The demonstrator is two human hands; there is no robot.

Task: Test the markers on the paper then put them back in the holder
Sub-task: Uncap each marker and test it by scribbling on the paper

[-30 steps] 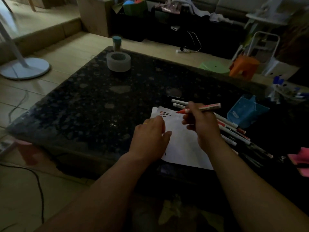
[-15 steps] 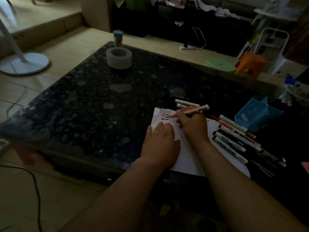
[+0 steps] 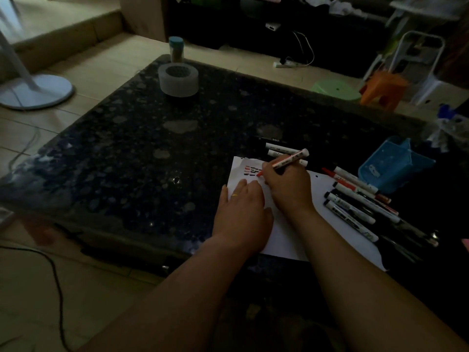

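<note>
My right hand [image 3: 288, 189] grips a red marker [image 3: 289, 160], its tip touching the white paper [image 3: 284, 235] beside several short red and black test strokes [image 3: 251, 170]. My left hand [image 3: 242, 214] lies flat on the paper, fingers apart, holding it down. Several markers [image 3: 355, 199] lie loose along the paper's right side. Two more markers [image 3: 279, 148] rest just beyond the paper's top edge. The blue holder [image 3: 392, 165] lies tipped on the table at the right.
The dark speckled table [image 3: 177, 138] carries a roll of tape [image 3: 178, 79] and a small blue-capped bottle [image 3: 176, 49] at its far left corner. A fan base [image 3: 33, 91], a cable and plastic stools [image 3: 383, 88] stand on the floor around.
My right hand has brought the red marker down from above the paper onto it and is marking. My left hand slid up the sheet and flattened on it.
</note>
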